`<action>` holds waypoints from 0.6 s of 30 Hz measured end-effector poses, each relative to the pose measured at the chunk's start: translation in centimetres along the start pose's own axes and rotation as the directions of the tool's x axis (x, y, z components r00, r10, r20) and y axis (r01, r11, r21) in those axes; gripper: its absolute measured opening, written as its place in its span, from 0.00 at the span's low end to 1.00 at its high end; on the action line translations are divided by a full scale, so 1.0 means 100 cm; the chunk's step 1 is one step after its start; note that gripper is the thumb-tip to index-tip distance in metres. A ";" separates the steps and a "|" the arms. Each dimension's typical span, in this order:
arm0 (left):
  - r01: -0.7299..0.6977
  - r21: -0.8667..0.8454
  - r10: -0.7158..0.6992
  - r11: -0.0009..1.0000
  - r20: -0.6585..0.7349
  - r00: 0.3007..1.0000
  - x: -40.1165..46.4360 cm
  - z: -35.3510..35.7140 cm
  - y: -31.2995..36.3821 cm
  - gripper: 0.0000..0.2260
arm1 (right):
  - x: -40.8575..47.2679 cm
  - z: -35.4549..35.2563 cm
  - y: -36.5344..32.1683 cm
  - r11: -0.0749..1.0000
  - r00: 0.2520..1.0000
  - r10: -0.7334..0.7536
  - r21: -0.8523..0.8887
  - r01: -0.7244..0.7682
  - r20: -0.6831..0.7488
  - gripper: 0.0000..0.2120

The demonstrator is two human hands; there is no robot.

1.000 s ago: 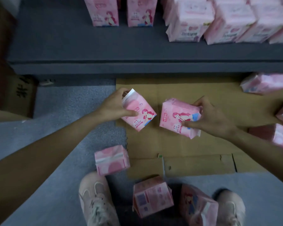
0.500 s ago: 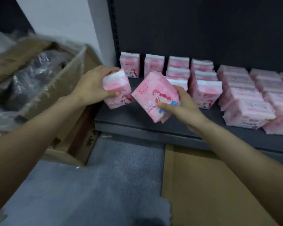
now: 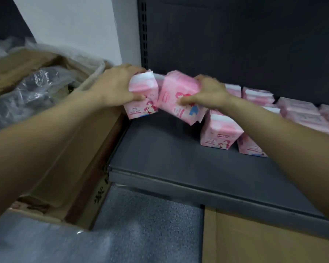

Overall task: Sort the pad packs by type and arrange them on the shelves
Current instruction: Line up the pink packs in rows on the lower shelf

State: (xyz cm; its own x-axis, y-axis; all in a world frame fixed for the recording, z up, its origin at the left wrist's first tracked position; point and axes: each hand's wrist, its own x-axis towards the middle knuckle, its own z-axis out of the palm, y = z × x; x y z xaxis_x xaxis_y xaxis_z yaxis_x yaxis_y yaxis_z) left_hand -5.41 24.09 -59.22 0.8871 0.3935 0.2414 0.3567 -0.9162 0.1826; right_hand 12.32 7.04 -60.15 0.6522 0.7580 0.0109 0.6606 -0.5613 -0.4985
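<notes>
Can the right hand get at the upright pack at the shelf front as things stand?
Probably not yet: the right hand already grips a tilted pack. The upright pack itself sits unobstructed just below it.

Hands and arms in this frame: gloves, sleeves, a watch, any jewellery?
None visible. The left hand and right hand are bare, with no gloves or rings showing. Both forearms are uncovered up to the frame edge: no sleeves, watch or bracelet in view.

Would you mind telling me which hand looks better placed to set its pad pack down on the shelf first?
Left, probably. The left hand holds its pack upright, low at the shelf's bare back-left corner. The right hand grips its pack tilted and seemingly higher, needing straightening first.
</notes>
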 end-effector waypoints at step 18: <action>-0.076 -0.045 0.083 0.996 0.172 0.982 0.065 0.082 -0.010 0.31 | 0.052 0.042 0.023 0.960 0.996 -0.048 -0.270 0.068 0.081 0.39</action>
State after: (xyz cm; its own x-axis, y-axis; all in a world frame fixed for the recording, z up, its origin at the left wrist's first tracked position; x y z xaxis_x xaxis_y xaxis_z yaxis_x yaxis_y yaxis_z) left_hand 2.37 26.97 -65.61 0.9506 0.2976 0.0883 0.2747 -0.9390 0.2068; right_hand 15.68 11.02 -64.89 0.5875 0.8085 -0.0351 0.7795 -0.5770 -0.2437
